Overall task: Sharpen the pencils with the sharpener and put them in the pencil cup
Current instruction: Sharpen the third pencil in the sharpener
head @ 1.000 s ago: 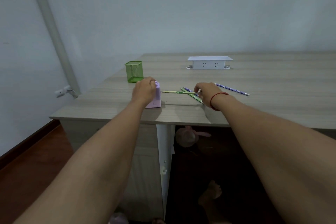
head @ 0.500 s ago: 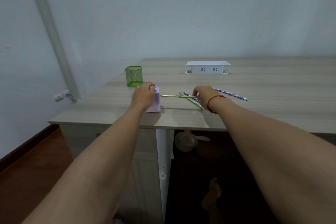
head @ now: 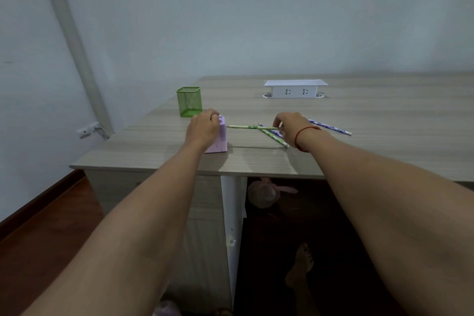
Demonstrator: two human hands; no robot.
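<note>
Desk [head: 359,156]: pale grey-brown wood-grain laminate, matte, with a flat top and a straight front edge; one.
Sharpener [head: 222,139]: lilac plastic block, boxy, with a notched top edge; one, standing near the front edge at about 7 o'clock on the desk top.
Left hand [head: 204,127]: lies over the sharpener from its 9 o'clock side, fingers curled across the top, gripping it.
Right hand [head: 291,127]: at 3 o'clock of the sharpener, fingertips pinching the back end of the held pencil; a thin red cord [head: 305,133] circles the wrist.
Held pencil [head: 252,127]: slim stick with a green-and-white print, level and lifted off the desk, its shadow lying below. The front end is right at the sharpener's 3 o'clock face; whether it has gone in cannot be told.
Loose pencils: three lie on the desk by the right hand. The green pencil [head: 274,138] slants toward 5 o'clock, the hidden purple pencil [head: 271,131] shows only a short stretch beside it, and the long purple pencil [head: 331,127] is at 3 o'clock of the hand. With the held one, that makes four.
Pencil cup [head: 189,101]: bright green wire mesh, square, open-topped, upright; one, at 11 o'clock of the sharpener and apart from it.
Socket box [head: 295,89]: smooth white plastic, long and low, with a flat overhanging lid and two outlets on its face; one, at 1 o'clock of the held pencil, well apart.
</note>
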